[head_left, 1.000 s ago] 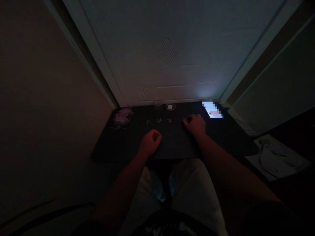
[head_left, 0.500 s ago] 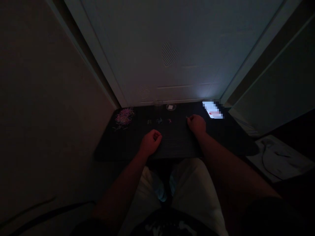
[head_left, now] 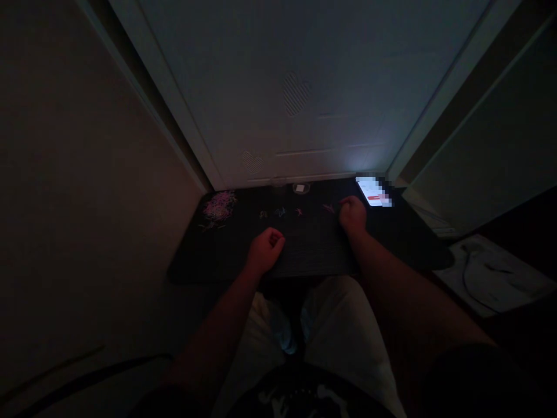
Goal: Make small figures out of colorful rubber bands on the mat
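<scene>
Your left hand (head_left: 265, 251): curled closed; whether it grips anything, I cannot tell.
Your right hand (head_left: 353, 217): fingers bent, grip unclear, just beside the pink sticks (head_left: 328, 209).
Lit phone (head_left: 371, 193): beyond your right hand.

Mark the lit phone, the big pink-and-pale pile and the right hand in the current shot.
Lit phone (head_left: 368, 188): head view, bright part of the screen.
Pink-and-pale pile (head_left: 219, 206): head view, middle of the heap.
Right hand (head_left: 353, 216): head view, back of the hand.
</scene>
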Motion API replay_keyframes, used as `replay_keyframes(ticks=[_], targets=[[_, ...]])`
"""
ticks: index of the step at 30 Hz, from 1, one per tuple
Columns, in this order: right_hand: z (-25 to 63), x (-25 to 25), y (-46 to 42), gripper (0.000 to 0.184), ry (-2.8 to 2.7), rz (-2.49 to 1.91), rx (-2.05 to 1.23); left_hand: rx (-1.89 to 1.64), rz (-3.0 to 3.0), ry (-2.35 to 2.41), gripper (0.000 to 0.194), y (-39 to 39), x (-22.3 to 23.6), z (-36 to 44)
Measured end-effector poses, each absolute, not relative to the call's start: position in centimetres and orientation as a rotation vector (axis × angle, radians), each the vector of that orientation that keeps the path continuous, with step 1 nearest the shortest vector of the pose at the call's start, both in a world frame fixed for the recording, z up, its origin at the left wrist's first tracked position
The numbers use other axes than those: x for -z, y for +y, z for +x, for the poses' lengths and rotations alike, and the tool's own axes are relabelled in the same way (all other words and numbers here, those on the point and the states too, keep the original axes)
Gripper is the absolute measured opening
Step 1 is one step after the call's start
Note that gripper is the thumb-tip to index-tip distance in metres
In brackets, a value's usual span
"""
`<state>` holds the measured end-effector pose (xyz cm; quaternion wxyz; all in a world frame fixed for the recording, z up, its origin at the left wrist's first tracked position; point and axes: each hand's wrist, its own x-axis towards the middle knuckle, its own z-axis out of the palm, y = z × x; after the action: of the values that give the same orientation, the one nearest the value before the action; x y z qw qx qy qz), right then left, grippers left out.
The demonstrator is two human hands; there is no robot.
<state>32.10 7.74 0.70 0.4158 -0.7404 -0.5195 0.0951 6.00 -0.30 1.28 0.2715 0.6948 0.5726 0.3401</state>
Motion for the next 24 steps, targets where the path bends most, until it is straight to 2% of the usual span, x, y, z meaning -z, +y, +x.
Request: replay_keyframes(ticks=[6,11,15,20,24], targets=[[32.5,-1.1,7.3,0.027,-1.160,-1.745,-0.294,-0.896,1.904,1.500,0.017,-0.5,-1.2,5.9],[32.6,-1.6,6.6,0.028,-1.197,-1.705,-0.369,-0.771,2.215,1.418,0.025,-1.3,-1.3,3.9],[32.5,-1.5,6.6,0.028,-1.217,-1.706,-0.383,-0.728,2.218,1.717,0.036,-1.1,-0.9,-0.7],[32.4,-1.0,6.8,0.035,-1.244,-1.687,-0.391,-0.817,2.070,1.972,0.033,0.3,-0.7,-6.9],[32.4,-0.8,6.8,0.036,-1.217,-1.664,-0.386,-0.841,1.803,2.168,0.033,1.6,-1.2,-8.8]])
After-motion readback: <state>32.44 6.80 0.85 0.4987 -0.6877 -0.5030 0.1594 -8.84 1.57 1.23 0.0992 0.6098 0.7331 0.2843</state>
